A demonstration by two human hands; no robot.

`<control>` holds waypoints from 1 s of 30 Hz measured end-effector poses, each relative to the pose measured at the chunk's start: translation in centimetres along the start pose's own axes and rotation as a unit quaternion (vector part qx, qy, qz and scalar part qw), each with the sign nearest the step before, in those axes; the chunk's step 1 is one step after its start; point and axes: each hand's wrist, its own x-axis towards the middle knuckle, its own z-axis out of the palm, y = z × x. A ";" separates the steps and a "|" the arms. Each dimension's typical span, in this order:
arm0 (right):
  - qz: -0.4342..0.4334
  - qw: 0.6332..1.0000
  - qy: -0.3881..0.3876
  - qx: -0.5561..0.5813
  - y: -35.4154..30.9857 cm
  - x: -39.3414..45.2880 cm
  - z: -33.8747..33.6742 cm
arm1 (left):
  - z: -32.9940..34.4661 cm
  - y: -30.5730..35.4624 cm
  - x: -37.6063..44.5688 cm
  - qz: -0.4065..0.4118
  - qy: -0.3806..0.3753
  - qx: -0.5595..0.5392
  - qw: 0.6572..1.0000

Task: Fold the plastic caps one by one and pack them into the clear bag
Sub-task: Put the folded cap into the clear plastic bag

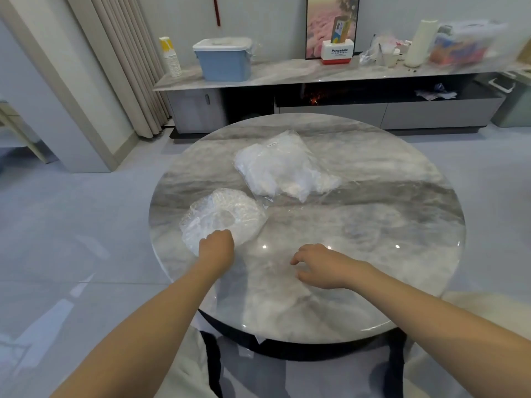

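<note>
One clear bag (283, 168) lies on the far middle of the round marble table (373, 225), holding a bunched mass of white plastic caps; how many are inside cannot be told. One loose plastic cap (222, 215) lies spread out on the near left of the table, just beside the bag's near left corner, its crinkled rim ringing an opening in the middle.

The left hand (217, 247) sits at the near edge of this cap with its fingers curled down onto the plastic, apparently pinching the rim, though the fingertips are hidden. The right hand (321, 265) is over the bare tabletop to the right, well apart from the cap, fingers loosely bent and holding nothing.

On the long sideboard (287, 73) against the far wall stand one blue tub (222, 63) with a white lid, one stack of paper cups (171, 57) at the left end, one small red-and-white box (337, 52) and one white roll (419, 43) towards the right.
</note>
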 end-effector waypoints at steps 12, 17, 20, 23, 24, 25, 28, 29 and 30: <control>-0.032 0.989 0.137 0.042 1.0 -1.1 -0.8 | -3.3 4.5 -5.8 0.212 -0.063 -0.155 0.963; -0.052 0.990 0.127 0.018 0.3 -1.2 0.3 | -2.7 5.7 -7.0 0.241 -0.101 -0.187 0.947; -0.055 0.991 0.122 0.024 0.2 -0.7 0.7 | -2.4 6.1 -7.4 0.255 -0.121 -0.196 0.939; -0.047 0.988 0.123 0.079 0.5 -0.1 0.8 | -2.2 6.1 -7.3 0.256 -0.117 -0.183 0.942; -0.040 0.987 0.123 0.093 0.6 0.0 0.7 | -2.1 6.0 -7.2 0.254 -0.116 -0.170 0.945; -0.035 0.987 0.121 0.102 0.8 0.0 0.5 | -2.0 5.9 -7.2 0.249 -0.118 -0.155 0.949; -0.035 0.986 0.124 0.109 0.9 0.0 -0.1 | -1.6 5.8 -7.3 0.213 -0.128 -0.144 0.958; -0.035 0.984 0.139 0.101 1.0 -0.1 -0.3 | -1.6 5.9 -7.4 0.206 -0.117 -0.143 0.961; -0.034 0.982 0.164 0.085 1.0 -0.3 -0.5 | -1.6 6.2 -7.5 0.203 -0.099 -0.139 0.964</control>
